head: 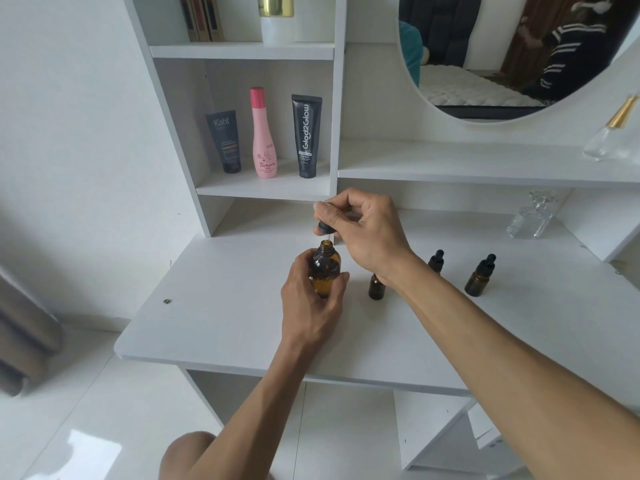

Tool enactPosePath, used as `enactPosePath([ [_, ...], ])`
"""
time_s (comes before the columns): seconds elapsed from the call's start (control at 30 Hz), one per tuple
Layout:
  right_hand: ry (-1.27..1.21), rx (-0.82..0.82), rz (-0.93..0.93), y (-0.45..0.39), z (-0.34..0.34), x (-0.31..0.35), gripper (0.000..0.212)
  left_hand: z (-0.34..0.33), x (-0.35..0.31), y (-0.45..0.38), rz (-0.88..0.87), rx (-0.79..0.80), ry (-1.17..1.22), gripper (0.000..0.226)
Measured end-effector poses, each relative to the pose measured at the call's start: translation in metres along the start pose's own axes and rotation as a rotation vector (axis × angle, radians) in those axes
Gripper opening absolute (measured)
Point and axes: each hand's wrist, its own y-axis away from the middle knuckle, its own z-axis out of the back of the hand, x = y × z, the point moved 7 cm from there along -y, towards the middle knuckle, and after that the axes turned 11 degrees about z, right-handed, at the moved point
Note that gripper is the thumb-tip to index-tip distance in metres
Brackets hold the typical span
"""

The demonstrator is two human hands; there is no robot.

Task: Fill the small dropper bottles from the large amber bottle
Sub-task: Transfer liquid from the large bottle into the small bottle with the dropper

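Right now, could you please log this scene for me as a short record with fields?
left hand: gripping the large amber glass bottle, upright, mouth open
right hand: holding the black dropper cap just above that mouth
small amber dropper bottles: three on the white tabletop; one partly behind the right wrist, two capped
shelf: two dark tubes, pink bottle

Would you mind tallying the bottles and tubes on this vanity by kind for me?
Large amber bottle: 1
Small amber dropper bottles: 3
Dark tubes on the shelf: 2
Pink bottle: 1
Clear glass bottles: 2
Total: 9
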Motion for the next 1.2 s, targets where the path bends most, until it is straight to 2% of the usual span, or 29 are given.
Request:
enactPosePath([
  [0.3, -0.041, -0.008, -0.01, 0.001, 0.0, 0.001, 0.015, 0.0, -0.002, 0.0, -0.006, 0.009, -0.007, 0.04],
  [0.7, -0.226, -0.15, 0.01, -0.016, 0.02, 0.029, 0.008, 0.0, -0.002, 0.0, 0.018, 0.009, -0.005, 0.04],
  [0.93, -0.234, -0.241, 0.038, -0.019, 0.042, 0.037, 0.01, 0.001, -0.002, 0.001, 0.017, 0.006, -0.004, 0.04],
  [1.2, -0.21, -0.328, -0.016, -0.009, 0.082, 0.018, 0.015, 0.0, 0.0, 0.0, 0.024, 0.007, -0.014, 0.043],
])
